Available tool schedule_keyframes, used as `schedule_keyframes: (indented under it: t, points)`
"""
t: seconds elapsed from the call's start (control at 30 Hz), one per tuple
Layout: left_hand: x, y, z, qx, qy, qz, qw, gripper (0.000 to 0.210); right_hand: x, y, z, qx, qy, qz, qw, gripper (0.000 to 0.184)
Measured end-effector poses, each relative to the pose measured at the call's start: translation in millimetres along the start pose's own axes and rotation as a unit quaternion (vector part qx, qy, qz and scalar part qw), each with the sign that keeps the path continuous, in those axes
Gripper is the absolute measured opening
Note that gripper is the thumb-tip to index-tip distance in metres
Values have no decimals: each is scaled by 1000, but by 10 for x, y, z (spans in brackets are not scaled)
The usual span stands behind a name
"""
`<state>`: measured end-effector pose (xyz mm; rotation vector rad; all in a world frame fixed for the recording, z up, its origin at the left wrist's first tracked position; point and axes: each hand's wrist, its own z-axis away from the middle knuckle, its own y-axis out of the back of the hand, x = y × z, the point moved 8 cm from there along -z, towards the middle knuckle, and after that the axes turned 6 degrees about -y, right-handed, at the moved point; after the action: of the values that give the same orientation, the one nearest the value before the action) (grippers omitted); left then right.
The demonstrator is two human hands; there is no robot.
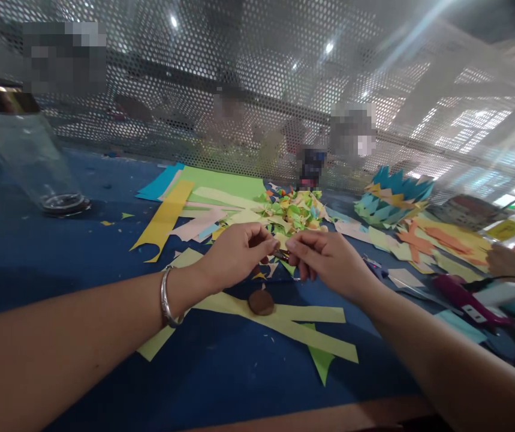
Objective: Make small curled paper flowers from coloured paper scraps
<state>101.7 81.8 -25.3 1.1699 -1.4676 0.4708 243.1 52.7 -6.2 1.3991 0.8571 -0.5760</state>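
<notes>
Evidently, the small dark item [281, 255] with a reddish glint is too small to identify; it is probably light and fairly stiff, perhaps slippery, and best taken by its ends with the fingertips; it lies at three o'clock from the left hand [241, 253] and nine o'clock from the right hand [329, 258]; both hands are curled nearly closed, thumb and forefinger pinched upon it, the contact partly hidden; a brown disc [261, 302] rests on paper strips [318, 314] toward seven o'clock; a scrap heap [297, 211] lies at one.

Small dark piece [280, 255] between both hands [239, 255] [327, 258]
</notes>
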Motion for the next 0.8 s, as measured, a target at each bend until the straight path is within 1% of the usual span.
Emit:
schedule_keyframes:
  t: [0.1,0.23,0.3,0.33,0.43,0.5,0.63,0.73,0.8]
  points:
    - [17,4,-9,-3,-11,-38,999,28,-3,-15,-10,-4,3,13,1000,29]
    - [52,19,-2,-8,-12,-68,998,29,35,-38,-36,-12,-4,16,1000,32]
    - [77,94,-3,20,-22,-77,997,26,41,-48,-42,-12,-2,12,1000,34]
    - [93,151,-3,46,-32,-79,995,24,41,-55,-44,-13,-1,11,1000,34]
    - [132,319,4,121,-67,-70,988,28,44,-74,-51,-20,3,29,999,33]
    - [148,375,9,144,-83,-63,984,24,50,-100,-68,-33,4,60,998,31]
    - [170,389,12,142,-80,-89,983,14,52,-205,-142,-83,5,108,991,28]
    - [175,395,4,135,-72,-94,984,14,45,-292,-216,-108,0,142,984,25]
    - [165,430,-5,142,-65,-85,984,16,42,-332,-259,-117,-6,164,979,25]
